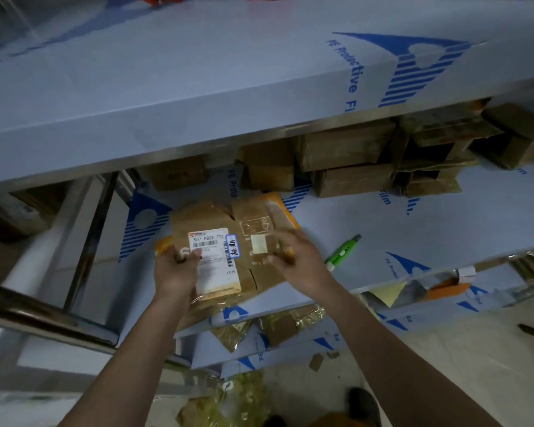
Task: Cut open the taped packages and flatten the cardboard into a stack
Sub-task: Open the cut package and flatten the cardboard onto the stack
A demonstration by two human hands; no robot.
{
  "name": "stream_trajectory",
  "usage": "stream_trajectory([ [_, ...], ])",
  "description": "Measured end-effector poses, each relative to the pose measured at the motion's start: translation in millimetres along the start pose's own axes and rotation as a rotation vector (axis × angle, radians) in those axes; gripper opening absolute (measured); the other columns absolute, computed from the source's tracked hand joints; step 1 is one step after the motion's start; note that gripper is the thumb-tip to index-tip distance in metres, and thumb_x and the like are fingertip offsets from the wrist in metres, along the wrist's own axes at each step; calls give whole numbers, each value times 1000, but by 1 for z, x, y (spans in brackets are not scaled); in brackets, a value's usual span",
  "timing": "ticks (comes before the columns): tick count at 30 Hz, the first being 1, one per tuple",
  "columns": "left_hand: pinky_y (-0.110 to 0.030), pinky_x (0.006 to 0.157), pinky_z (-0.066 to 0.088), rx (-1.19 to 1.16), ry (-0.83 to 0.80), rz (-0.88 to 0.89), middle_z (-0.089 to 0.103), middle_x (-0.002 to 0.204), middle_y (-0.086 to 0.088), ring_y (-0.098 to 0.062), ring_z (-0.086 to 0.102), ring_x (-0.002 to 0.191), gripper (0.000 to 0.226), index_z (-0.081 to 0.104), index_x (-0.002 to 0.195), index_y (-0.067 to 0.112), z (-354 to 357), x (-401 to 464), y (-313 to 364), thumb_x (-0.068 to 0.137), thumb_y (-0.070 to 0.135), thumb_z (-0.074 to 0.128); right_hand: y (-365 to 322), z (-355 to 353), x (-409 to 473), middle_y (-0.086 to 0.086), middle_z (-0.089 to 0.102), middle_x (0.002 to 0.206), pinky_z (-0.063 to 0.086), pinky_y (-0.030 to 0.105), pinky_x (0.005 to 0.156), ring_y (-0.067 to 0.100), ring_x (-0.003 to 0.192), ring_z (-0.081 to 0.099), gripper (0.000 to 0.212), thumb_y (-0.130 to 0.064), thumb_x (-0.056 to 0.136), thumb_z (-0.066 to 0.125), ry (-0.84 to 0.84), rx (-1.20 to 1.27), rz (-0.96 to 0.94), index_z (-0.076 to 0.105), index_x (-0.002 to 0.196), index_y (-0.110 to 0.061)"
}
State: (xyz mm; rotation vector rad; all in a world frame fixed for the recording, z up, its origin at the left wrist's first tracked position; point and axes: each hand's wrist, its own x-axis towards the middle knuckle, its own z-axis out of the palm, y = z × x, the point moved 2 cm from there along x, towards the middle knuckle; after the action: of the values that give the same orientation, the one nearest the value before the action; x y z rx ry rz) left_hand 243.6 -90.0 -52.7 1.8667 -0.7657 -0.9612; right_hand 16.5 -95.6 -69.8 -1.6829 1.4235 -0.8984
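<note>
Both hands (174, 271) (296, 257) on flattened cardboard (225, 251)

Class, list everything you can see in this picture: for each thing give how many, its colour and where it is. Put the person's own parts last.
Flattened box: one, brown with a white label, on the middle shelf, held by both hands.
Cutter: one, green and white, on the middle shelf right of the flattened box.
Boxes: several, brown, at the back of the middle shelf under the top shelf.
Shelves: several, covered in white film with blue print.
Scraps: several, brown card and clear tape, on the lower shelf and the floor.
Left hand: one, grips the flattened box at its near left edge.
Right hand: one, blurred, on the box's right side; grip unclear.
</note>
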Motion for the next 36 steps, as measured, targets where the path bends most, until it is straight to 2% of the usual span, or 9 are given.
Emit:
stream_trajectory([
  [3, -27, 69, 39, 104, 45, -37, 62, 98, -9, -16, 55, 73, 11, 55, 90, 10, 0, 2, -13, 93, 13, 66, 12, 21, -8, -3, 33, 156, 23, 21, 115, 9, 141, 29, 48, -29, 96, 62, -275, -179, 14, 52, 142, -23],
  [7, -37, 88, 43, 337, 74, 232, 53, 129, -20, -36, 55, 114, 53, 41, 133, 9, 0, -1, -22, 87, 5, 69, 15, 27, 0, -6, 31, 158, 20, 34, 120, 19, 144, 25, 40, -34, 94, 64, -255, -348, 21, 62, 133, -25],
  [10, -54, 109, 29, 759, 22, 479, 28, 151, -15, -38, 28, 135, 59, 38, 146, 28, 0, 2, -27, 93, 18, 62, 16, 20, 7, -13, 20, 161, 0, 46, 122, 20, 150, 5, 36, -40, 86, 70, -253, -462, 14, 65, 122, -37],
  [13, -48, 120, -1, 951, -282, 479, -7, 163, 10, -24, -13, 150, 61, 15, 154, 41, -1, 13, -45, 99, 54, 37, 16, 18, 9, -18, 8, 163, -17, 44, 116, 21, 151, -11, 33, -43, 86, 70, -288, -431, 82, 62, 118, -42],
  [16, -42, 118, -11, 1029, -400, 444, -27, 156, 15, -17, -28, 145, 75, -8, 151, 45, -3, 24, -51, 91, 70, 29, 15, 18, 10, -20, 10, 163, -15, 43, 117, 21, 151, -9, 33, -46, 87, 68, -268, -420, 94, 61, 120, -46],
  [21, -54, 117, -10, 1161, -358, 392, -23, 161, 7, -28, -21, 148, 74, 0, 153, 44, -15, 61, -24, 95, 59, 44, 0, 33, 5, -22, -3, 163, -5, 49, 119, 25, 149, -12, 45, -54, 95, 54, -392, -510, 84, 41, 138, -59],
  [26, -47, 122, -3, 1140, -356, 583, -11, 164, 4, -20, -14, 150, 63, 6, 157, 31, 12, 44, -16, 104, 33, 41, 6, 35, 11, -26, -5, 162, 2, 46, 114, 25, 146, -8, 47, -54, 95, 53, -397, -496, 96, 37, 138, -64],
  [30, -41, 118, -13, 1253, -328, 490, -36, 154, 5, -17, -32, 144, 77, -23, 148, 36, 25, 36, -40, 90, 74, 11, 12, 34, 15, -29, -6, 161, 6, 41, 108, 20, 145, -6, 41, -58, 97, 45, -389, -532, 82, 34, 136, -68],
  [36, -37, 116, -14, 1292, -328, 468, -33, 156, 4, -17, -30, 144, 94, -21, 151, 34, 26, 36, -36, 77, 83, 8, 13, 31, 21, -25, -6, 162, 9, 45, 110, 25, 145, 0, 45, -62, 96, 42, -416, -662, 8, 28, 139, -67],
])
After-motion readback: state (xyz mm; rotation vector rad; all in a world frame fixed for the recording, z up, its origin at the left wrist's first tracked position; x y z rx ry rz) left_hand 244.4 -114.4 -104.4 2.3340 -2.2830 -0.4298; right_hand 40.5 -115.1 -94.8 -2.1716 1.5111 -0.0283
